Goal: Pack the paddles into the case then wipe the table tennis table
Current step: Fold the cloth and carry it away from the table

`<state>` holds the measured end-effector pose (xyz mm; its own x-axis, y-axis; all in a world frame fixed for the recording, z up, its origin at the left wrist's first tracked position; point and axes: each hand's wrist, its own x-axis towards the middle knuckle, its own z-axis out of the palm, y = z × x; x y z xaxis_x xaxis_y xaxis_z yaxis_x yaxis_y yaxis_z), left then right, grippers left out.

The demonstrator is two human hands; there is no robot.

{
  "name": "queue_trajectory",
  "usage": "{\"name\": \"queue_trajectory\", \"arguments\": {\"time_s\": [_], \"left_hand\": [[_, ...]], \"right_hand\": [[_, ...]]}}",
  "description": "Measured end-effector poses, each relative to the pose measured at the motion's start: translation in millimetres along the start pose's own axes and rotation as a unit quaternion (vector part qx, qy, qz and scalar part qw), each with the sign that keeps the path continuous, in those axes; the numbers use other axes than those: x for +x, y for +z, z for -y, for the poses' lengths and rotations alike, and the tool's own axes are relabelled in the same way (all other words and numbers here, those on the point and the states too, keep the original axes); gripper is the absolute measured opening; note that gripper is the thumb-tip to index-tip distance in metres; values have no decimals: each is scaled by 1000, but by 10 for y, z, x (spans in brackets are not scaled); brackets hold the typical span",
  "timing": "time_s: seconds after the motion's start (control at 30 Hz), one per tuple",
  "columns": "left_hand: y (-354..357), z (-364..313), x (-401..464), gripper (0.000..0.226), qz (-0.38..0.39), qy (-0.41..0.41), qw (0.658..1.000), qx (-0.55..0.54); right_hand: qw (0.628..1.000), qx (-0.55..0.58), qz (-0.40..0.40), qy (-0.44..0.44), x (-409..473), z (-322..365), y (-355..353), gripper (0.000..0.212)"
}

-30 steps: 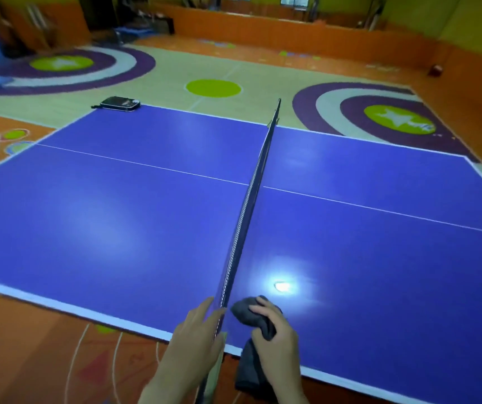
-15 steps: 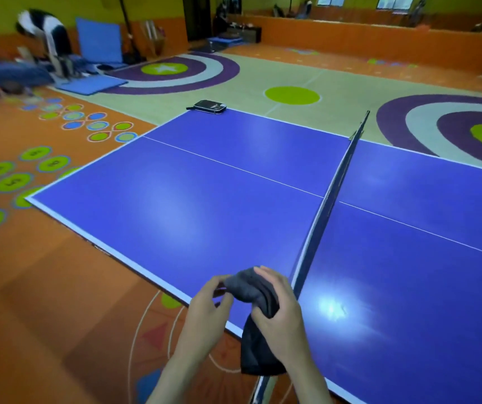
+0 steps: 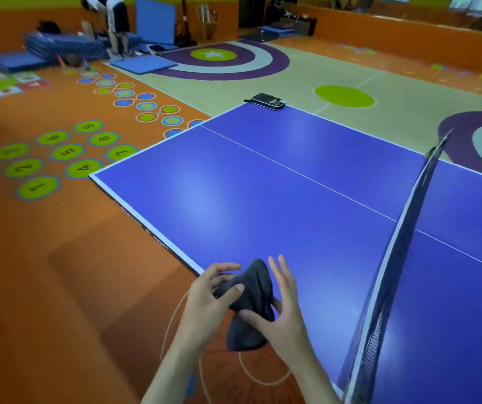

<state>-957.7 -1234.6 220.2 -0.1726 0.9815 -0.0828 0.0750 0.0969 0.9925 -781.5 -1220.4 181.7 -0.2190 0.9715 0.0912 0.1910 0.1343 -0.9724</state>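
1. Cloth (image 3: 250,304), dark grey: you are holding it between both hands over the near edge of the table tennis table (image 3: 263,199), left of the net (image 3: 402,249). It is hanging bunched, with a loose tail drooping below your palms, clear of the surface.
2. Left hand (image 3: 204,301): you are pinching the upper fold, thumb pressing on the fabric, fingers curling behind it.
3. Right hand (image 3: 280,313): your thumb is catching the lower part of the cloth while the long fingers are standing straight and spread, so the grasp looks light.
4. Handling, as a judgement: the cloth is looking soft, limp and light, with nothing fragile about it. You are best gathering it into a flat pad under one palm, since a loose tail is likely to drag or snag on the net.
5. Case (image 3: 268,101), black: it is lying at the far corner of the table, well apart from your hands. It is appearing closed; whether the paddles are inside, you cannot tell from here.
6. Table surface: it is showing glare patches; any dust is too fine to make out.
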Motion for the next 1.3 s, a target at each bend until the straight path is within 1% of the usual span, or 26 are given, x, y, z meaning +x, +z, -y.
{"name": "queue_trajectory", "arguments": {"time_s": [0.07, 0.1, 0.13, 0.27, 0.3, 0.37, 0.4, 0.43, 0.5, 0.57, 0.67, 0.73, 0.83, 0.93, 1.0, 1.07, 1.1, 1.13, 1.17, 1.23, 1.27, 1.3], "left_hand": [[-291, 24, 61, 28, 6, 32, 999, 25], [-435, 39, 99, 28, 1, 41, 999, 35], [-574, 50, 128, 28, -9, 46, 998, 37], [-1119, 43, 210, 22, -60, 53, 996, 50], [-1241, 37, 220, 23, -69, 47, 995, 54], [-1460, 33, 229, 24, -86, 37, 993, 69], [-1562, 42, 232, 25, -99, 36, 991, 78], [-1659, 53, 246, 26, -115, 36, 989, 86], [-1830, 97, 303, 28, -145, 30, 984, 98], [-1959, 160, 397, 27, -175, 15, 979, 104], [-2115, 269, 639, 26, -224, 0, 969, 100], [-2203, 327, 845, 24, -244, -13, 964, 102], [-2332, 373, 1157, 22, -220, -81, 967, 94], [-2421, 374, 1420, 36, -198, -109, 965, 132], [-2417, 340, 1608, 37, -202, -114, 962, 142], [-2393, 307, 1808, 34, -226, -122, 953, 159], [-2383, 291, 1912, 32, -243, -125, 947, 172], [-2386, 279, 2009, 30, -264, -130, 938, 183], [-2397, 261, 2089, 30, -291, -134, 927, 195], [-2457, 214, 2214, 33, -357, -133, 900, 210], [-2501, 190, 2260, 35, -387, -129, 889, 209], [-2540, 164, 2299, 36, -415, -127, 878, 202]], "right_hand": [[993, 96, -1, 64, 210, -5, 211, 90], [987, 130, 15, 93, 329, -11, 315, 87], [984, 137, 36, 110, 451, -37, 414, 84], [983, 70, 121, 117, 860, -24, 847, 69], [983, 53, 134, 116, 943, -7, 953, 60], [981, 17, 163, 103, 1078, 33, 1162, 29], [980, 6, 176, 92, 1140, 43, 1249, 19], [979, 4, 186, 79, 1213, 54, 1332, 16], [976, 4, 209, 59, 1368, 105, 1478, 16], [970, 0, 238, 41, 1542, 173, 1623, 10], [973, -15, 231, 4, 1887, 251, 1837, 19], [973, -11, 229, -6, 2160, 319, 1943, 14], [971, -6, 239, 8, 2562, 371, 2036, 9], [972, -5, 234, 37, 2945, 336, 2094, 4], [971, -11, 230, 60, 3159, 256, 2163, 18], [977, -39, 201, 63, 3319, 143, 2258, 36], [979, -51, 189, 60, 3389, 85, 2310, 37], [978, -52, 192, 61, 3452, 39, 2361, 32], [973, -46, 216, 64, 3498, 20, 2413, 24], [946, -38, 313, 70, 3533, 25, 2530, 14], [927, -39, 367, 68, 3524, 50, 2597, 14], [907, -40, 415, 65, 3502, 85, 2669, 19]]}}
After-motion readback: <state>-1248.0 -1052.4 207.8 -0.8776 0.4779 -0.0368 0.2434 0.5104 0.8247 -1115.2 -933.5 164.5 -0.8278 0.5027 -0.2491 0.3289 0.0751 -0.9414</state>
